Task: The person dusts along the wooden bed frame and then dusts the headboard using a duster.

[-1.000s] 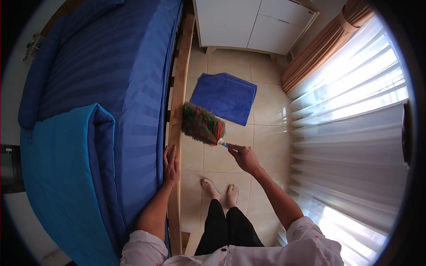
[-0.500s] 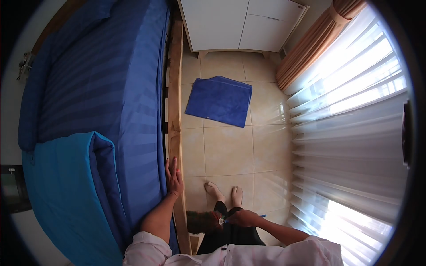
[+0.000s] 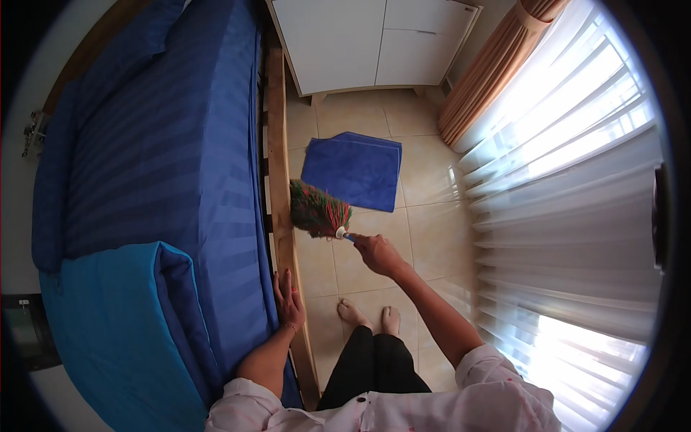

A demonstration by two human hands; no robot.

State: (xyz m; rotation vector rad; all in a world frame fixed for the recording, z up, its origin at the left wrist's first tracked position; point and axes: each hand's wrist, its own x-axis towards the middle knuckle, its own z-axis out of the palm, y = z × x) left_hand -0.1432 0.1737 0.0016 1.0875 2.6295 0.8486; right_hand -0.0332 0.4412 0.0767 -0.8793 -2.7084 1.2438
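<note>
My right hand [image 3: 380, 254] is closed round the blue handle of a duster [image 3: 320, 210] with dark green and red bristles. The duster's head points left and meets the side of the wooden bed rail [image 3: 279, 158]. Resting on that rail, my left hand [image 3: 289, 299] has its fingers stretched out and spread, with nothing in it. Beside the rail lies the mattress with a blue striped sheet [image 3: 173, 158]. A folded turquoise and navy blanket [image 3: 115, 309] covers part of the bed at the lower left.
A blue mat [image 3: 353, 169] lies on the tiled floor [image 3: 371, 230] beyond the duster. A white cabinet [image 3: 331, 47] stands at the far end. Along the right hang sheer white curtains [image 3: 561, 230] and a tied peach curtain [image 3: 489, 72].
My right hand has swung the duster forward along the bed rail, from near my legs to close by the mat. My left hand stays on the rail. The view has shifted slightly.
</note>
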